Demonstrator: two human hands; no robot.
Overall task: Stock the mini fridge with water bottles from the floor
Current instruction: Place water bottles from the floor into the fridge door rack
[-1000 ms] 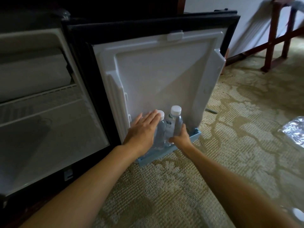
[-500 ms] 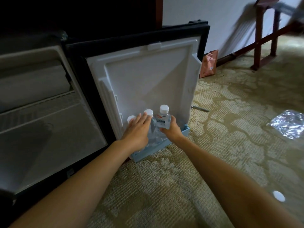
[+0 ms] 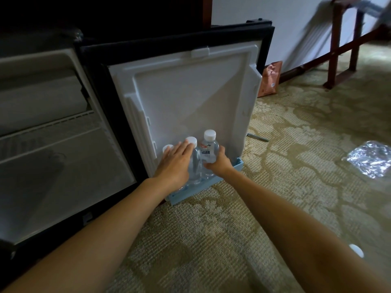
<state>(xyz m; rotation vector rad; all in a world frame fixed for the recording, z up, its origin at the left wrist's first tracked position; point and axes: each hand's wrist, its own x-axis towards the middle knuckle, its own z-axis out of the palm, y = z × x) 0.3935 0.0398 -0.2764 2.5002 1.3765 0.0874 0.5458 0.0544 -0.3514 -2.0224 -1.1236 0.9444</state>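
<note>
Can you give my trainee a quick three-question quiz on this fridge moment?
1. How many white caps show in the blue door shelf?
2. True or false: the right hand grips the rightmost bottle.
3. The left hand is: A) flat against the bottles, B) inside the fridge cabinet, C) on the carpet.

Key: 1. three; 2. true; 3. A
</note>
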